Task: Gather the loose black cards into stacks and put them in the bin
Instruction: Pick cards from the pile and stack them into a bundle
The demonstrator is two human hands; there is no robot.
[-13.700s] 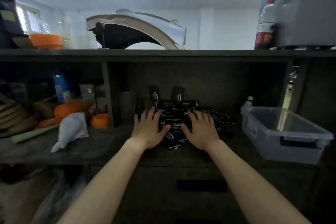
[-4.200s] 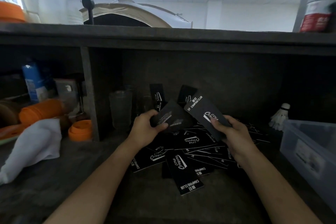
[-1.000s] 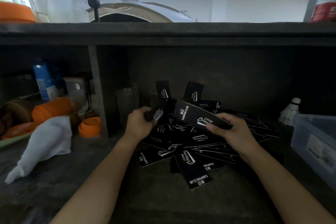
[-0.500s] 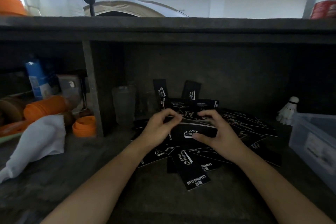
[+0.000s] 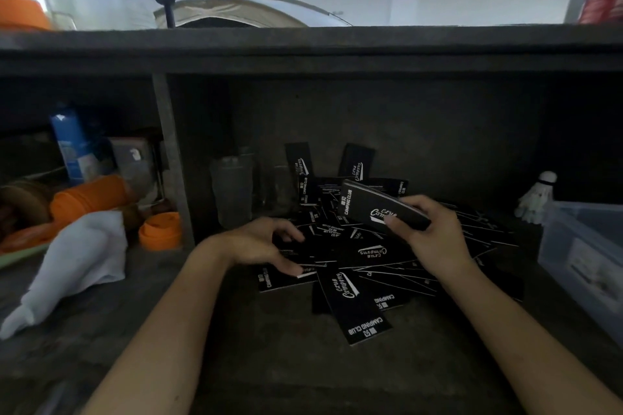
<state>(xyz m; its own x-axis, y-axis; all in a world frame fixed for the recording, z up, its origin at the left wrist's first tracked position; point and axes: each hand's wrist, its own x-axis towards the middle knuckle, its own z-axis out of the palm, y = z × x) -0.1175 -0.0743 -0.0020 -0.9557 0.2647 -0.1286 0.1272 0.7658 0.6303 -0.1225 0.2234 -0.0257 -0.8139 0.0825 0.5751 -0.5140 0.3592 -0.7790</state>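
Head view: the loose black cards (image 5: 365, 261) lie in an overlapping heap at the centre of the frame, on the floor of a dark shelf (image 5: 303, 364), with two propped upright against the back wall. A squared stack (image 5: 372, 209) of cards is held just above the heap, tilted with its far end raised, presumably so that further cards can be laid on it without it touching the pile. The right hand (image 5: 435, 239) clasps this stack by its near end, thumb on the printed top face and fingers curled beneath, the forearm entering from the lower right. The left hand (image 5: 263, 246) is arched low over the left margin of the heap, wrist bent, fingers curled down onto the cards and thumb pressed to the near white edge of one, which it appears to pinch; whether that card has left the surface cannot be told. The bin (image 5: 583, 246), a clear plastic tub, stands at the right edge of the frame, near the heap but apart from it, within reach of the stack-bearing hand. A shuttlecock (image 5: 537, 200) sits just behind its corner. Left of the heap stand a clear glass (image 5: 232, 190) and an upright divider (image 5: 172, 162); beyond it lie an orange cup (image 5: 161, 231) and a white cloth (image 5: 81, 259).
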